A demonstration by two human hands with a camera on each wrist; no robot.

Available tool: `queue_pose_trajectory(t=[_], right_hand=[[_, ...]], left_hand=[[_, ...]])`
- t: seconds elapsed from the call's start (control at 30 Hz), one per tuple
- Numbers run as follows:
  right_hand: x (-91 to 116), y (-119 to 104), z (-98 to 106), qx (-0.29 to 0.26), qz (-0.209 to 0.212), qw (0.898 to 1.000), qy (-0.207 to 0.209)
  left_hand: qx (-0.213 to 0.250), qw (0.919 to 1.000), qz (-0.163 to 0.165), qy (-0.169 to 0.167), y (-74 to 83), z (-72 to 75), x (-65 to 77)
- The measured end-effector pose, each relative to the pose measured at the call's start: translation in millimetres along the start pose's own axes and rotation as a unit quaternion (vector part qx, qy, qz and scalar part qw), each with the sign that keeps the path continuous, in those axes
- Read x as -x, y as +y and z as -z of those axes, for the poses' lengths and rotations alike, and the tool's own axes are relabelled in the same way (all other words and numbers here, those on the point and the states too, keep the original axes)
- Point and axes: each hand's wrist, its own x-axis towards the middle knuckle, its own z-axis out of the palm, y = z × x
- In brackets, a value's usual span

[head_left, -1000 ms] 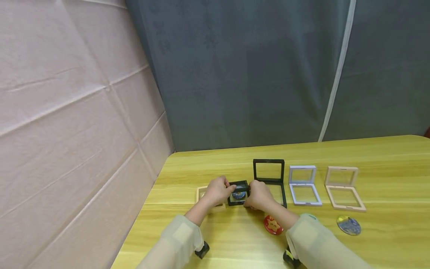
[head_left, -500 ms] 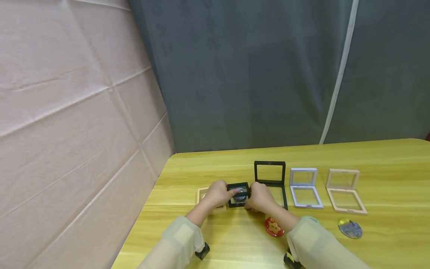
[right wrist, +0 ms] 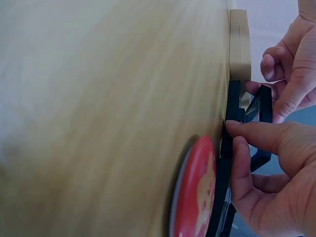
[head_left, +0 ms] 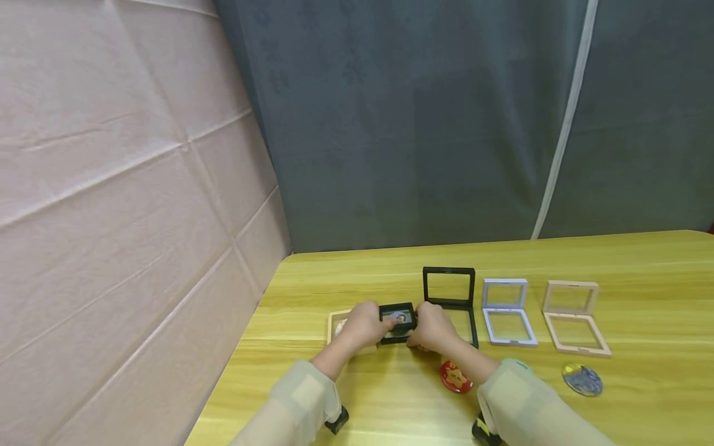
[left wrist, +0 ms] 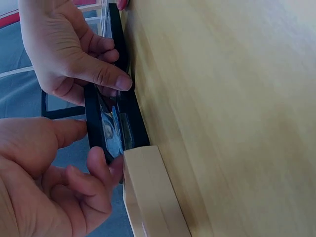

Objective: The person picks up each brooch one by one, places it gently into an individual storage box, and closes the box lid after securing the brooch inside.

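Observation:
A small black hinged display frame [head_left: 396, 306] lies on the table between both hands, its lid tilted partway down over the base. Inside it, between the two clear films, a bluish round badge [left wrist: 109, 129] shows in the left wrist view. My left hand [head_left: 362, 323] pinches the lid at its left side, thumb on the front edge. At the right side, my right hand [head_left: 432, 326] grips the base, thumb along its edge, as the right wrist view also shows. A closed beige frame [left wrist: 157, 190] with a badge in it touches the black one on the left, partly hidden by my left hand.
To the right stand an open larger black frame [head_left: 449, 270], an open lilac frame [head_left: 504, 281] and an open beige frame [head_left: 571, 284]. Nearer lie a red star badge [head_left: 456, 378], a green badge [head_left: 517, 362] mostly under the right sleeve, and a blue-yellow badge [head_left: 582, 380].
The lid of the small black frame has tilted lower towards the base, with my left thumb moving along its front edge. My right hand has stayed at the right side.

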Motion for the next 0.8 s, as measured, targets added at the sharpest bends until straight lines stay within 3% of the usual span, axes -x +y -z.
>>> queue_pose_trajectory(t=[0.2,0.53,0.8], right_hand=[[-0.3,-0.6,0.1,0.012,-0.004,1.000,-0.002],[0.3,-0.4,-0.2,0.014,-0.003,1.000,-0.001],[-1.1,-1.1,-0.2,0.022,-0.005,1.000,-0.001]], left_hand=[[-0.091,0.9949,-0.040,0.019,1.5,-4.3,0.4],[-0.150,0.9875,-0.039,0.029,4.6,-7.4,0.6],[-0.164,0.9852,-0.045,0.026,5.6,-6.2,0.0]])
